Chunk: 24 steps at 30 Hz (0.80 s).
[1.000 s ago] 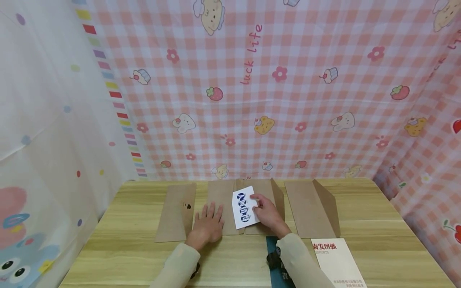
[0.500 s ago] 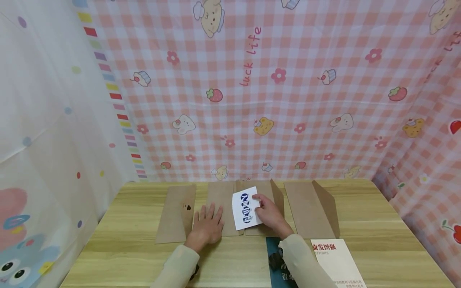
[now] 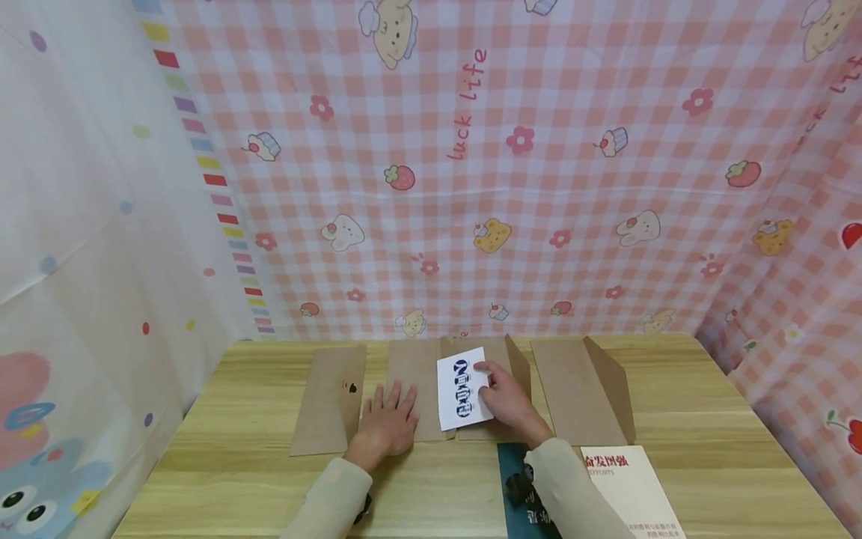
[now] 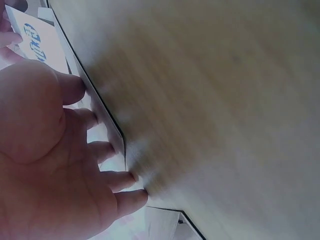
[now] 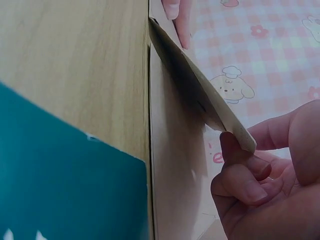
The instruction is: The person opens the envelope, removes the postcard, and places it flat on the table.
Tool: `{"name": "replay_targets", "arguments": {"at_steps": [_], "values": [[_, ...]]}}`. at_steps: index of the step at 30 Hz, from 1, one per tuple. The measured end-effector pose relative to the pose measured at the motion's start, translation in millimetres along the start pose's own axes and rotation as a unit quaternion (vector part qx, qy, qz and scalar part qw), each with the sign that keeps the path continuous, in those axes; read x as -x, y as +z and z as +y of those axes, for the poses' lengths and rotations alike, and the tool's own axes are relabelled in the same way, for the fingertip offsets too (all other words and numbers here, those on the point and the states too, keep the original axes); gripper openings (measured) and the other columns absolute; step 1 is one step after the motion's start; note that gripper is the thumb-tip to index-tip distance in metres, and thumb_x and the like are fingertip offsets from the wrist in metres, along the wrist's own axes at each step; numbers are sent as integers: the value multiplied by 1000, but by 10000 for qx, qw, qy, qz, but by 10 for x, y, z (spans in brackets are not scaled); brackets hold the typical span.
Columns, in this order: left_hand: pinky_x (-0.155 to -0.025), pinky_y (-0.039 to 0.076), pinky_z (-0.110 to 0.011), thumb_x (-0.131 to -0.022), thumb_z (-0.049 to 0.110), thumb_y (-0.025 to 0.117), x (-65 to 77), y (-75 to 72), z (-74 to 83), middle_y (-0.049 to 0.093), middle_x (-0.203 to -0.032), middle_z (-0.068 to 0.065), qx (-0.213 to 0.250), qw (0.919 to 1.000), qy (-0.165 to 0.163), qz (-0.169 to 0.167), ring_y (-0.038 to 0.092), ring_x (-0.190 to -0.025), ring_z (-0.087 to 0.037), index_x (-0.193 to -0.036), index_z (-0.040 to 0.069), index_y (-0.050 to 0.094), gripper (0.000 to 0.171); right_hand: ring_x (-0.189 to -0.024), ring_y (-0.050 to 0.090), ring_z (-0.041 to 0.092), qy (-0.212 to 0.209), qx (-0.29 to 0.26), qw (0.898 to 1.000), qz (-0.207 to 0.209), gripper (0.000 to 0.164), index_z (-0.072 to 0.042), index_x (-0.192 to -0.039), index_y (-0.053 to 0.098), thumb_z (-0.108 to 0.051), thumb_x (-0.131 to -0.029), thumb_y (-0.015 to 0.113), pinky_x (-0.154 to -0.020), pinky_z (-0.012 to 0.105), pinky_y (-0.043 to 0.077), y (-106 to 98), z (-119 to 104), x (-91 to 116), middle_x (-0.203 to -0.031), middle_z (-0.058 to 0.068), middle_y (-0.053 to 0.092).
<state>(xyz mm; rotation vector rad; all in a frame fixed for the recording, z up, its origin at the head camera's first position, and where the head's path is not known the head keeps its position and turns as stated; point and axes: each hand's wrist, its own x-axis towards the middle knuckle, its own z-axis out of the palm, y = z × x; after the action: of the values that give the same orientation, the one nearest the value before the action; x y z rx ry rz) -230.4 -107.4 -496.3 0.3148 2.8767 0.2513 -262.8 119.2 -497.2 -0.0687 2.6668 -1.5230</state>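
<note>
My right hand [image 3: 508, 400] pinches the right edge of a white card [image 3: 447, 393] printed with dark blue characters. The card is tilted up over two brown paper envelopes, and in the right wrist view its shaded underside [image 5: 192, 82] slopes up to the fingertips. With fingers straight and spread, my left hand [image 3: 385, 427] rests on the second envelope from the left [image 3: 412, 359]. The third envelope [image 3: 488, 346], its flap open to the right, lies partly behind the card and my right hand. In the left wrist view the left palm [image 4: 45, 165] shows beside the printed card [image 4: 37, 40].
Another brown envelope [image 3: 316, 404] with a small dark mark lies at the left. A further one [image 3: 572, 389] with an open flap lies to the right. Near the front of the wooden table [image 3: 222, 464] are a teal printed item [image 3: 512, 516], partly under my right forearm, and a cream one [image 3: 633, 486].
The white card has shifted slightly right and turned a little in my right hand's grip. My left hand has stayed in place on the envelope.
</note>
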Motion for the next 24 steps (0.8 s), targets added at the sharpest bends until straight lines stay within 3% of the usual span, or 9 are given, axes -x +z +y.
{"name": "replay_targets", "arguments": {"at_steps": [6,24], "values": [[-117,18,-61,-107,32,35,-2,6,-3,22,-163,-15,-36,10000,16,40,15,-149,-44,-157,14,30,53,-90,56,22,-1,16,10000,15,44,-6,-136,56,1,-92,54,-79,35,45,-18,6,9,-102,11,61],[-116,20,-61,-107,32,36,13,-21,15,22,-163,-15,-88,9999,20,48,16,-149,-44,-156,13,32,53,-88,58,22,36,-218,9997,37,45,-6,-139,51,-2,-95,54,-75,32,48,-70,-27,75,-100,12,59]]}}
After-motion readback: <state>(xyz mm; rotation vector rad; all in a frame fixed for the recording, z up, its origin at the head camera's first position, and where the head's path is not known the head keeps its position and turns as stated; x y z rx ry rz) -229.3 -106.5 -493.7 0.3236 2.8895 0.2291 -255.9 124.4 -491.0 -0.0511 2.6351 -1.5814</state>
